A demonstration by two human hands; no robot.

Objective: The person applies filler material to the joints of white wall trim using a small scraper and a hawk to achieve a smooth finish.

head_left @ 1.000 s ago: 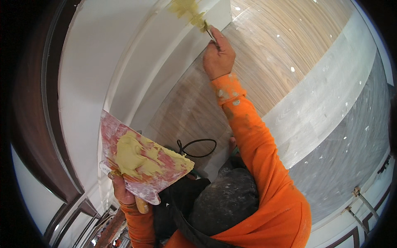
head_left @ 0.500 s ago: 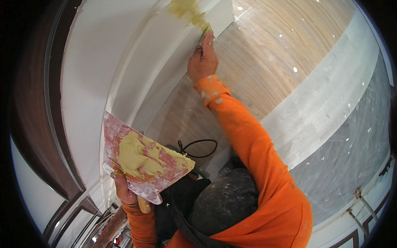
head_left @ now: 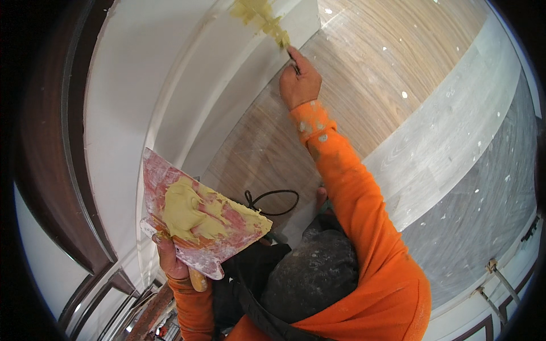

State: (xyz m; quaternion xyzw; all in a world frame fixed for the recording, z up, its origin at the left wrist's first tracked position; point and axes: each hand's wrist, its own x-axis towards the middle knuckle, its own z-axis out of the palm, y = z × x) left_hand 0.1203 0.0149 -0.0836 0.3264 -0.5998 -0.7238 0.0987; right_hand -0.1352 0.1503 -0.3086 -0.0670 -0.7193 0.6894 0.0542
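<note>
My left hand (head_left: 170, 256) is closed round a triangular red board (head_left: 159, 176) smeared with white, with a thick mound of yellow putty (head_left: 185, 210) on it; a wooden handle (head_left: 199, 280) shows just below that hand. My right hand (head_left: 300, 82), in an orange sleeve spotted with dried splashes, is closed on a thin putty knife (head_left: 293, 66), mostly hidden by the fingers. Its fingertip is at the lower end of a yellow putty patch (head_left: 259, 16) on the white stepped trim (head_left: 205, 85) along the wall, beside the floor edge.
Wood-look flooring (head_left: 398, 57) with white specks adjoins a paler strip (head_left: 432, 131) and a greyer area (head_left: 466, 216). A black cable loop (head_left: 296, 202) lies near my knees. Dark wood panelling (head_left: 45, 136) runs along the left. Metal bars (head_left: 503, 281) stand at the lower right.
My right hand first moved left and down along the putty patch, then came back rightward, ending slightly lower than where it began. The board in my left hand shifted a little to the right.
</note>
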